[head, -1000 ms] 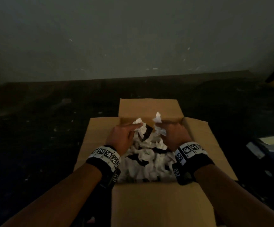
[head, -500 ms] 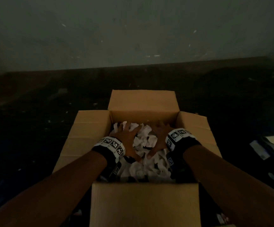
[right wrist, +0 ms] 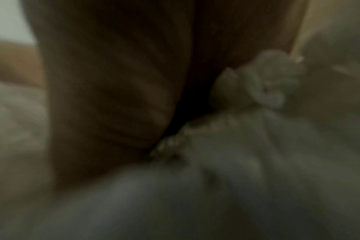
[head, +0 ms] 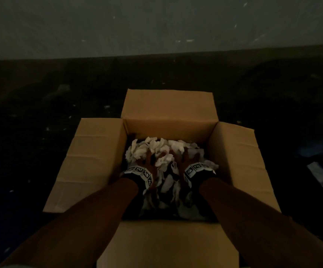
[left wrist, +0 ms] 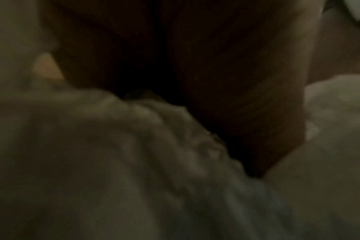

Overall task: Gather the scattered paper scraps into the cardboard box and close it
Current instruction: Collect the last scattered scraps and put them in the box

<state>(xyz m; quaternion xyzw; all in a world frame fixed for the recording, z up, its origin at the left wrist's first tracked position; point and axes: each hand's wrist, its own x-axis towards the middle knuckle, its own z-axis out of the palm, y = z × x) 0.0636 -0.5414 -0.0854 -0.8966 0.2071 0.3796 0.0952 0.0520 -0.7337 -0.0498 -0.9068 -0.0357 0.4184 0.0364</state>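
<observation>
A brown cardboard box [head: 98,161] stands on the dark floor with all its flaps spread outward. Inside lies a heap of crumpled white paper scraps [head: 176,146]. Both hands are down in the heap, side by side. My left hand [head: 149,161] presses on the scraps with its fingers stretched forward, their tips buried under paper. My right hand [head: 185,158] lies the same way a little to the right. The left wrist view, blurred, shows the palm [left wrist: 195,65] against scraps [left wrist: 113,162]. The right wrist view shows the palm [right wrist: 113,81] on scraps [right wrist: 257,146].
Tiny white bits [head: 106,107] dot the dark floor left of and behind the box. Flat dark things with a pale strip [head: 319,173] lie at the right edge. A grey wall [head: 156,26] rises behind the floor.
A second ago both hands held scraps above the box. They then spread flat on the heap and have now sunk deeper into it, with paper rising around the fingers.
</observation>
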